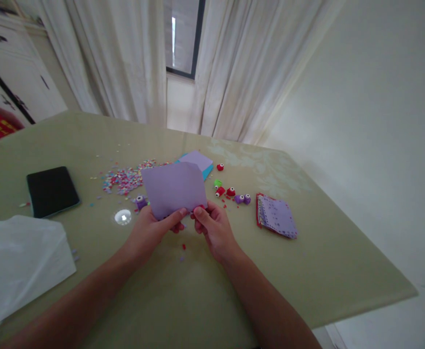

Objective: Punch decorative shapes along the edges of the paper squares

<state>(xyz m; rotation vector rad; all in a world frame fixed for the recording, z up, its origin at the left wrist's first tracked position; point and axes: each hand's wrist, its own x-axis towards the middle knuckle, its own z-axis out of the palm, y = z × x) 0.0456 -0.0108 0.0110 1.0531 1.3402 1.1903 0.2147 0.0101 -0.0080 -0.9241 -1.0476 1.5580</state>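
Observation:
Between both hands a plain purple sheet of paper is held up above the table. My left hand pinches its lower edge, thumb in front and fingers behind. At the lower right corner, my right hand is closed round a small red paper punch, mostly hidden by the thumb and fingers. Just left of the sheet stands a purple punch with a round eye. Behind the sheet lie a purple and a blue sheet, partly covered by it.
Several red, green and purple eyed punches lie to the right. A stack of hole-edged purple and red sheets is beyond them. Paper confetti is heaped at left, near a black tablet and a white paper or bag.

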